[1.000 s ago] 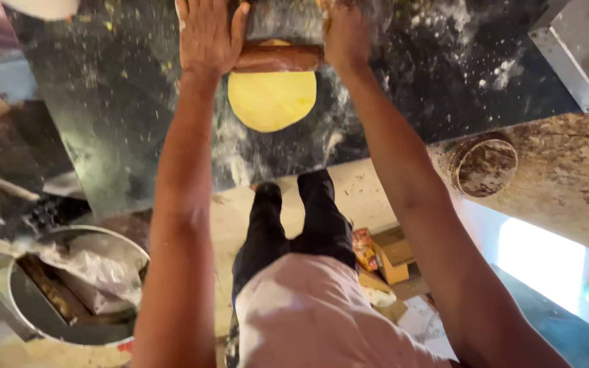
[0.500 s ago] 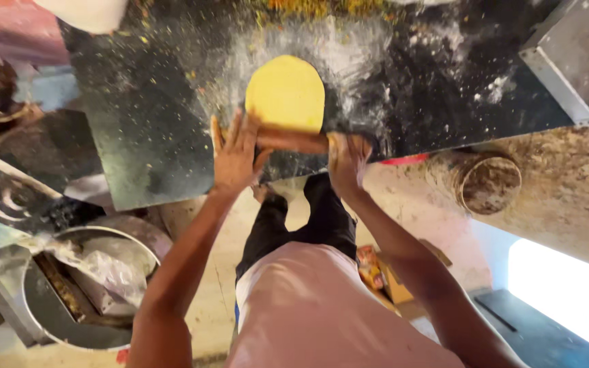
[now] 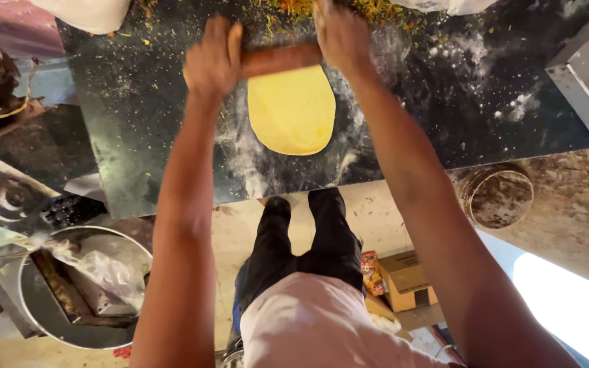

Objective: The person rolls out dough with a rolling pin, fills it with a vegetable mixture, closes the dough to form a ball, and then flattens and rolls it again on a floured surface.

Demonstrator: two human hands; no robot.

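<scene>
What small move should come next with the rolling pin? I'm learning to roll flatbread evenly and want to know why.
Probably draw the rolling pin back toward the body over the yellow dough. Both hands, left hand and right hand, press it at the dough's far edge, so the near part lies unrolled ahead of it, and the dough looks longer than wide.

One yellow dough sheet (image 3: pixel 292 109) lies on one dark floured slab (image 3: pixel 138 136). One wooden rolling pin (image 3: pixel 281 60) sits under two hands, left hand (image 3: pixel 214 58) and right hand (image 3: pixel 341 34). One metal basin (image 3: pixel 69 286), one round lid (image 3: pixel 497 196), one cardboard box (image 3: pixel 407 279).
</scene>
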